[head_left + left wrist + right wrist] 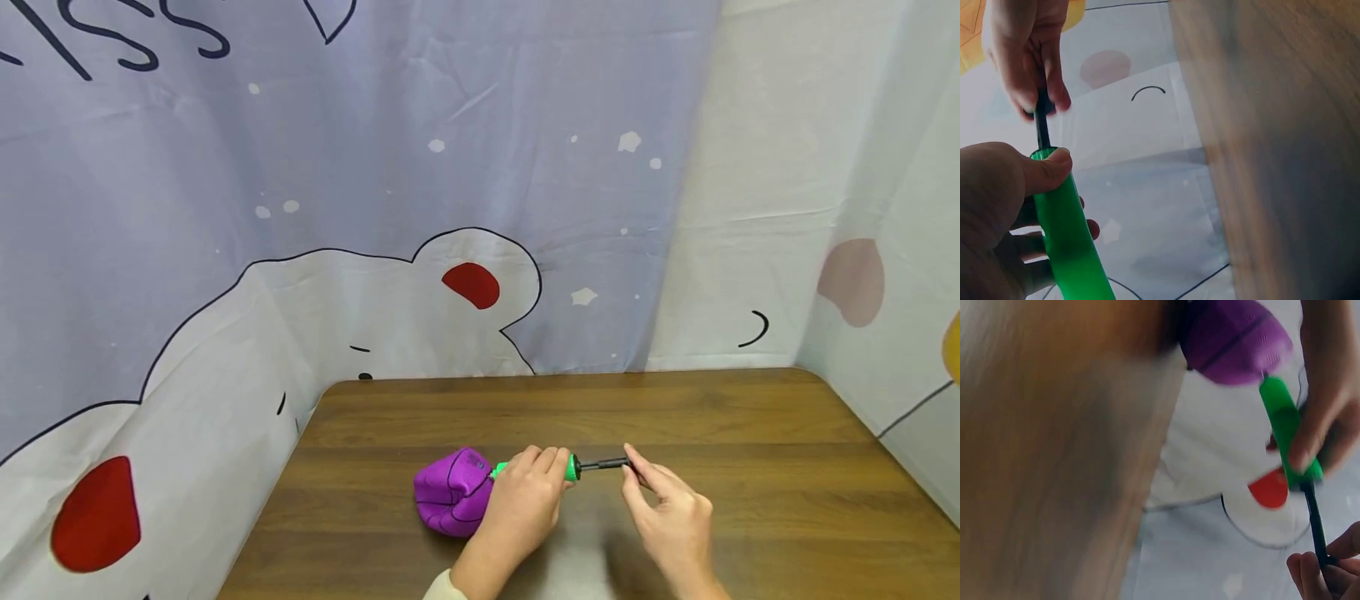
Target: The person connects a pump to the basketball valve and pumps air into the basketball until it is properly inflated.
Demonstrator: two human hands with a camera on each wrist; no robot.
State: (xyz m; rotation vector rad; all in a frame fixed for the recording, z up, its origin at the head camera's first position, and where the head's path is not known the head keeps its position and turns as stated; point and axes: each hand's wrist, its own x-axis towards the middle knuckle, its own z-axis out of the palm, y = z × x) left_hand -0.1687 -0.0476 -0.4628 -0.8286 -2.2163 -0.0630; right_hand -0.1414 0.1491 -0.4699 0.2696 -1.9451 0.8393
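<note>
A green hand pump (pixel 1069 237) lies level in my left hand (pixel 527 500), whose fingers wrap round its barrel. Its black rod sticks out to the right, and my right hand (pixel 671 517) grips the black handle (pixel 633 465) at the rod's end between thumb and fingers. At the pump's other end, a thin needle meets a purple ball (pixel 452 493) with black lines. The ball is partly collapsed, with dents and folds in its skin. In the right wrist view the ball (pixel 1235 340) sits at the pump's tip (pixel 1270 384).
Below the hands is a brown wood-grain table (pixel 720 417). A printed cloth (pixel 585 208) with bear drawings hangs behind it and along both sides, close to the table's edges.
</note>
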